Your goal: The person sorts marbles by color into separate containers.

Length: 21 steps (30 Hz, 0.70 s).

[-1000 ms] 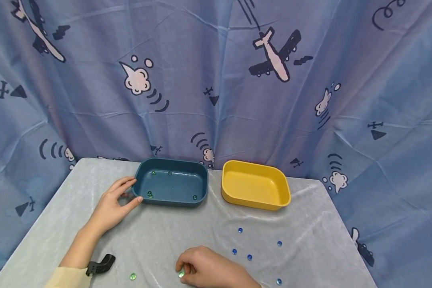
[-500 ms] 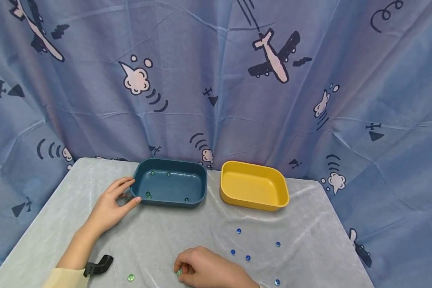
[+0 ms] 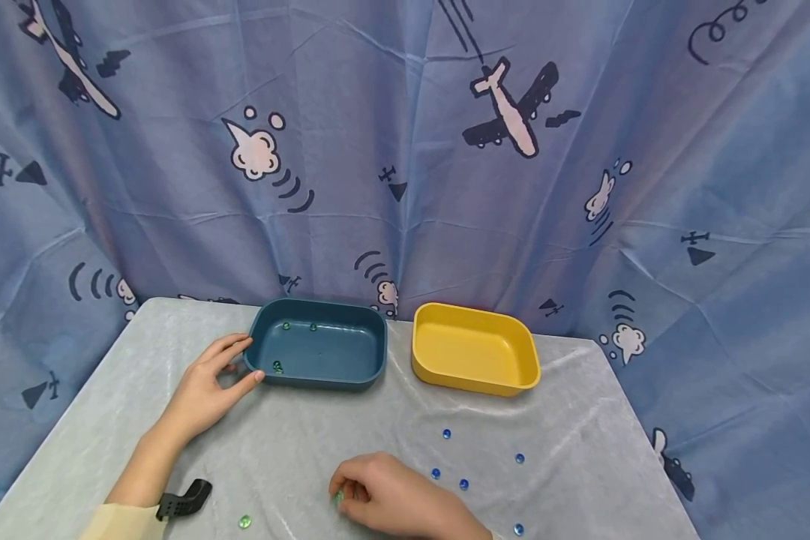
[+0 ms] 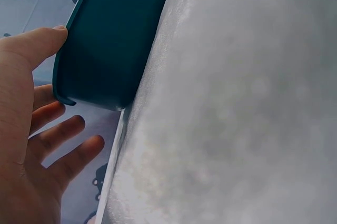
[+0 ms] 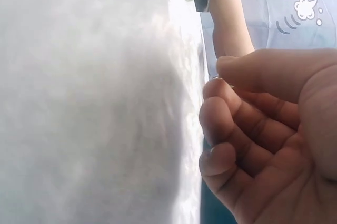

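My right hand (image 3: 394,495) pinches a small green glass bead (image 3: 338,498) between thumb and fingertips, low over the front of the table. In the right wrist view, the fingertips hide nearly all of that bead. At the left end of a dark blue bin (image 3: 334,352), my left hand (image 3: 205,390) rests with its thumb on the rim. Its other fingers lie loosely spread beside the end wall, as the left wrist view shows. Several green beads (image 3: 286,326) lie inside this bin. Another green bead (image 3: 244,521) sits alone on the cloth between my hands.
A yellow bin (image 3: 472,349) stands right of the dark blue one, and no beads show in it. Several blue beads (image 3: 463,484) are scattered on the grey cloth (image 3: 580,435) to the right. A patterned curtain (image 3: 324,150) hangs behind the table.
My right hand has closed on the green bead and risen slightly with it. One bead in the dark blue bin rolled left along the front and dropped out of sight. My left hand stays put.
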{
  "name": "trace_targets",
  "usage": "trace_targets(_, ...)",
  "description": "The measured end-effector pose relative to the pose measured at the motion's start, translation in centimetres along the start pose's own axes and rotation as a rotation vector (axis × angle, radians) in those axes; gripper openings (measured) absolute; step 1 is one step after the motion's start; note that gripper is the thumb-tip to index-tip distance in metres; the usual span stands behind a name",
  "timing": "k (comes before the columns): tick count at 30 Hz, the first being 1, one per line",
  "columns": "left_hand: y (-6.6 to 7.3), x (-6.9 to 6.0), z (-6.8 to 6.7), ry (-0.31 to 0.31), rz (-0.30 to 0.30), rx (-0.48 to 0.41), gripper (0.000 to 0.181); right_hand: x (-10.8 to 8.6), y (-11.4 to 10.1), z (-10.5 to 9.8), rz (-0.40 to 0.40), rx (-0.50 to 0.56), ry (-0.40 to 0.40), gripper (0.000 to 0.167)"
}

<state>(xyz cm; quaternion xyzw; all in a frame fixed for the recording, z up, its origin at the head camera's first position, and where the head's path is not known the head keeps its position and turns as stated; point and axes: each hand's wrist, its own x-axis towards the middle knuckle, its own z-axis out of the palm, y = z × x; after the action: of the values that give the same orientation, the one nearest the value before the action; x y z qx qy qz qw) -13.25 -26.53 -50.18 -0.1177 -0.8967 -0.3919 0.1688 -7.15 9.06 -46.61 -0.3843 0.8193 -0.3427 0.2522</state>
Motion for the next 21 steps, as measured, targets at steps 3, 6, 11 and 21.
trace_targets(3,0.0,0.0,0.0,0.001,0.005,0.002,0.064,-0.1,0.1,-0.5,-0.045,-0.022,0.035,0.012)
trace_targets(6,-0.1,0.0,0.0,0.002,0.009,0.004,0.064,-0.1,0.2,-1.1,-0.069,-0.027,0.06,0.011)
trace_targets(11,-0.2,-0.1,0.0,0.001,0.008,0.005,0.064,-0.1,0.3,-2.3,-0.065,-0.038,0.097,0.011)
trace_targets(21,-0.2,-0.1,0.0,-0.004,0.001,0.01,0.065,-0.1,0.5,-4.9,0.01,0.038,0.198,0.011)
